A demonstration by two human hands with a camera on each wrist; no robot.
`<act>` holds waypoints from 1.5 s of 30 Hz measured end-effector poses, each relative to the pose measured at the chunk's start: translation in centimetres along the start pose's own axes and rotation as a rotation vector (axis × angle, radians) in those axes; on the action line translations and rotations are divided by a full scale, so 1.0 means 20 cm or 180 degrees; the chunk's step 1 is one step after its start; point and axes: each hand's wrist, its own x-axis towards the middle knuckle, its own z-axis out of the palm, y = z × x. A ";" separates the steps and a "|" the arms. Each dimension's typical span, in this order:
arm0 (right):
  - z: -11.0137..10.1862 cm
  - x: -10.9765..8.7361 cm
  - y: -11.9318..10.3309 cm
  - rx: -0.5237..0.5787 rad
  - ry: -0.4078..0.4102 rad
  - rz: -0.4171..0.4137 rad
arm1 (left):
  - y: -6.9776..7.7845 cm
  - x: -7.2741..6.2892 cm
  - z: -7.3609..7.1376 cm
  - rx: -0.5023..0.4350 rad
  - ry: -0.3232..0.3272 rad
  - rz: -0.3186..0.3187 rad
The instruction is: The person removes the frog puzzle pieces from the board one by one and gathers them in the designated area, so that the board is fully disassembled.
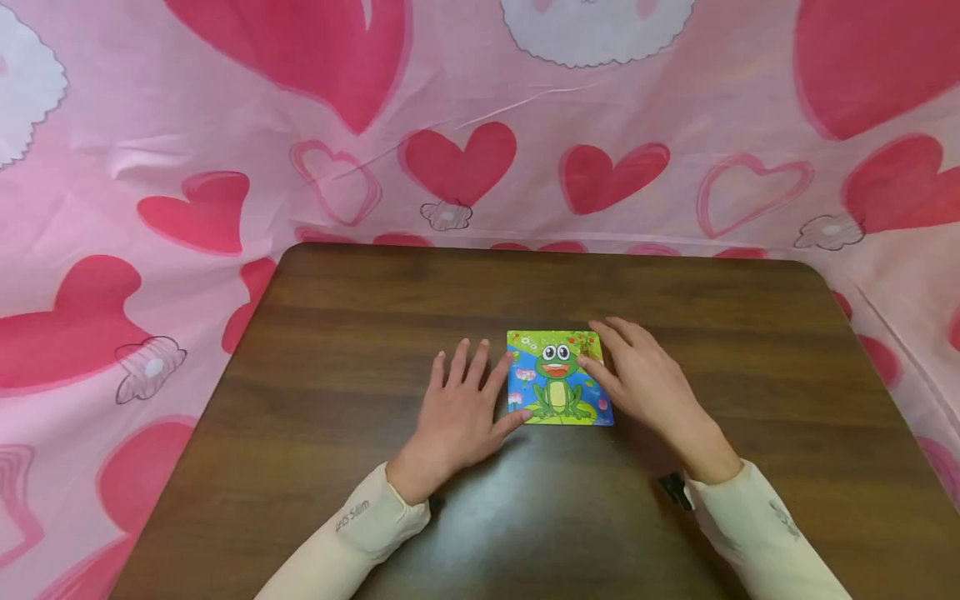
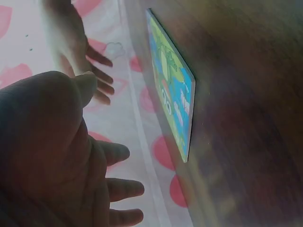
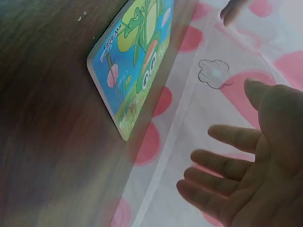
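Note:
A thin square frog picture board (image 1: 557, 392) lies flat on the brown table, its frog (image 3: 149, 61) green on a blue and lime background. Its pale edge shows in both wrist views. My left hand (image 1: 457, 417) is over the board's left side, fingers spread, thumb overlapping the lower left corner in the head view. Over the right side is my right hand (image 1: 651, 379), its fingers loosely extended. In the wrist views, gaps show between the board and both the left palm (image 2: 52, 142) and the right fingers (image 3: 218, 165). Neither hand holds anything.
The wooden table (image 1: 337, 333) has rounded far corners. A pink cloth (image 1: 525, 100) with red hearts hangs behind it and along its sides. A small dark object (image 1: 677, 490) shows beside the right cuff.

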 end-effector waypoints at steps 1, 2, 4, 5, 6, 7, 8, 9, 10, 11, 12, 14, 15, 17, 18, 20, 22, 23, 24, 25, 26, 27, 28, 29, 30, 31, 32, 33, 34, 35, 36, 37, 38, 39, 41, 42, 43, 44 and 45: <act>0.00 0.01 0.00 -0.0002 0.0026 -0.0016 | 0.00 0.01 0.00 0.0012 -0.0028 0.0027; 0.01 0.02 0.00 0.0009 0.0053 -0.0034 | 0.01 0.01 0.00 0.0021 -0.0056 0.0052; 0.02 0.05 0.00 0.0034 0.0130 -0.0087 | 0.02 0.02 0.00 0.0009 -0.0112 0.0111; 0.02 0.06 0.00 0.0054 0.0170 -0.0100 | 0.02 0.03 0.00 -0.0014 -0.0141 0.0140; 0.03 0.08 0.00 0.0089 0.0200 -0.0103 | 0.03 0.04 0.00 -0.0044 -0.0170 0.0170; 0.03 0.10 0.00 0.0123 0.0229 -0.0106 | 0.04 0.04 0.00 -0.0083 -0.0191 0.0200; 0.04 0.11 0.01 0.0157 0.0250 -0.0109 | 0.05 0.05 0.01 -0.0113 -0.0213 0.0231; 0.05 0.13 0.02 0.0191 0.0270 -0.0119 | 0.06 0.06 0.01 -0.0136 -0.0232 0.0270; 0.06 0.15 0.03 0.0234 0.0284 -0.0141 | 0.07 0.07 0.02 -0.0159 -0.0242 0.0309; 0.07 0.16 0.04 0.0276 0.0275 -0.0154 | 0.09 0.08 0.03 -0.0150 -0.0255 0.0345; 0.08 0.17 0.05 0.0329 0.0244 -0.0160 | 0.10 0.08 0.03 -0.0122 -0.0258 0.0391; 0.10 0.20 0.07 0.0424 0.0163 -0.0163 | 0.12 0.10 0.05 -0.0028 -0.0239 0.0489; 0.11 0.21 0.08 0.0483 0.0109 -0.0152 | 0.13 0.10 0.06 0.0014 -0.0226 0.0548; 0.13 0.24 0.09 0.0557 -0.0007 -0.0112 | 0.15 0.11 0.07 0.0093 -0.0195 0.0646; 0.13 0.25 0.09 0.0585 -0.0051 -0.0092 | 0.16 0.11 0.07 0.0105 -0.0179 0.0695; 0.14 0.28 0.09 0.0626 -0.0108 -0.0071 | 0.17 0.12 0.08 0.0133 -0.0164 0.0771; 0.15 0.30 0.09 0.0647 -0.0145 -0.0075 | 0.19 0.13 0.08 0.0165 -0.0163 0.0819; 0.15 0.31 0.09 0.0681 -0.0158 -0.0066 | 0.19 0.14 0.08 0.0196 -0.0159 0.0838; 0.16 0.32 0.09 0.0718 -0.0177 -0.0064 | 0.20 0.14 0.08 0.0223 -0.0162 0.0853; 0.16 0.33 0.09 0.0757 -0.0195 -0.0055 | 0.20 0.15 0.09 0.0260 -0.0166 0.0869; 0.17 0.34 0.09 0.0798 -0.0215 -0.0047 | 0.21 0.15 0.09 0.0301 -0.0159 0.0888; 0.17 0.35 0.09 0.0836 -0.0238 -0.0032 | 0.22 0.16 0.10 0.0329 -0.0161 0.0910; 0.18 0.35 0.09 0.0878 -0.0261 -0.0019 | 0.22 0.16 0.10 0.0350 -0.0161 0.0929; 0.18 0.36 0.08 0.0914 -0.0282 0.0004 | 0.23 0.16 0.11 0.0377 -0.0146 0.0954; 0.18 0.36 0.08 0.0927 -0.0304 0.0003 | 0.23 0.17 0.11 0.0381 -0.0137 0.0972; 0.19 0.37 0.08 0.0946 -0.0325 0.0009 | 0.24 0.17 0.12 0.0387 -0.0125 0.0990; 0.19 0.38 0.07 0.0964 -0.0350 0.0004 | 0.24 0.18 0.13 0.0402 -0.0119 0.1006; 0.20 0.38 0.07 0.0980 -0.0372 -0.0006 | 0.25 0.18 0.13 0.0408 -0.0125 0.1019; 0.20 0.39 0.06 0.0999 -0.0388 -0.0025 | 0.26 0.18 0.13 0.0416 -0.0124 0.1031; 0.20 0.39 0.05 0.1007 -0.0404 -0.0042 | 0.26 0.19 0.14 0.0426 -0.0139 0.1037; 0.21 0.40 0.05 0.1012 -0.0424 -0.0064 | 0.27 0.19 0.14 0.0421 -0.0169 0.1033; 0.21 0.40 0.04 0.1014 -0.0443 -0.0084 | 0.27 0.19 0.15 0.0429 -0.0195 0.1030; 0.21 0.41 0.03 0.1015 -0.0466 -0.0112 | 0.28 0.19 0.15 0.0426 -0.0224 0.1023; 0.21 0.41 0.02 0.1019 -0.0486 -0.0124 | 0.29 0.20 0.16 0.0423 -0.0250 0.1015; 0.21 0.43 0.00 0.1024 -0.0529 -0.0154 | 0.29 0.20 0.17 0.0430 -0.0311 0.0988; 0.21 0.43 -0.01 0.1030 -0.0553 -0.0158 | 0.30 0.21 0.18 0.0444 -0.0326 0.0983; 0.21 0.44 -0.02 0.1036 -0.0574 -0.0161 | 0.30 0.21 0.18 0.0462 -0.0328 0.0979; 0.21 0.44 -0.03 0.1055 -0.0594 -0.0157 | 0.31 0.22 0.18 0.0481 -0.0332 0.0978; 0.21 0.45 -0.03 0.1068 -0.0611 -0.0153 | 0.31 0.22 0.19 0.0510 -0.0332 0.0978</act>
